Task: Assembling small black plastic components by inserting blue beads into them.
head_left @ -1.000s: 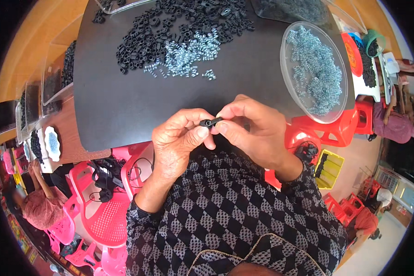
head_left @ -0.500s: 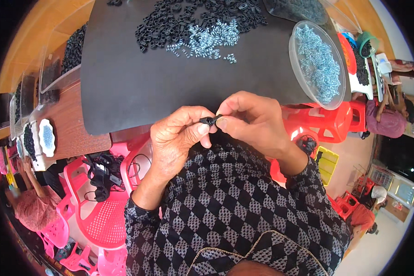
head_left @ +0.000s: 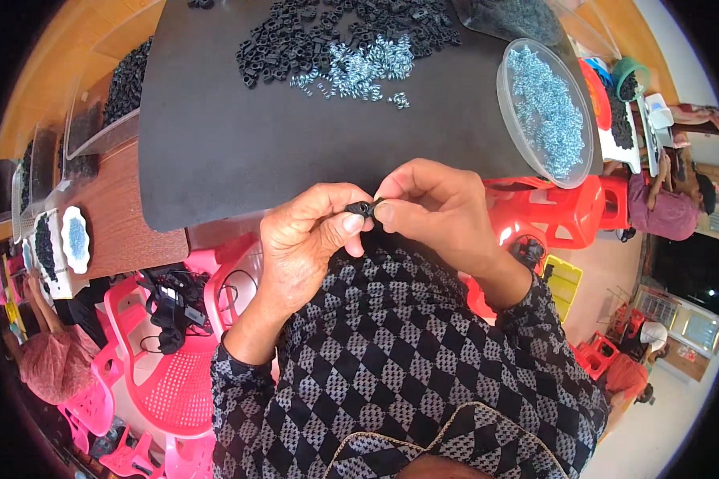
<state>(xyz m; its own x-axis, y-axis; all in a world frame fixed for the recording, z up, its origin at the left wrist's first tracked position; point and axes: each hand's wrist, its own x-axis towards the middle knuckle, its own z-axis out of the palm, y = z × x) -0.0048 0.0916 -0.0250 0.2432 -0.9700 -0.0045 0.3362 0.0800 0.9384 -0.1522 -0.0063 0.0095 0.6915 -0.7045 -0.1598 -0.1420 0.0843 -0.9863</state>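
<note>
A small black plastic part (head_left: pixel 361 208) sits between my two hands, just off the near edge of the black table mat. My left hand (head_left: pixel 307 235) pinches its left end between thumb and fingers. The thumb and forefinger of my right hand (head_left: pixel 435 211) close on its right end, where a second black piece may join it; the fingertips hide the detail. Farther up the mat lies a heap of similar black plastic parts (head_left: pixel 287 48), with a pile of small shiny metal springs (head_left: pixel 367 68) at its near side.
A clear round tub (head_left: pixel 506 112) of springs stands at the mat's right edge. Clear bins with black parts (head_left: pixel 128 84) are at the far left. A pink chair (head_left: pixel 172 387) stands to the left, red stools (head_left: pixel 571 211) to the right. Other people sit on both sides.
Both hands keep their pinch on the black part, almost in place. The view has shifted slightly; the piece between the fingertips looks a little turned.
</note>
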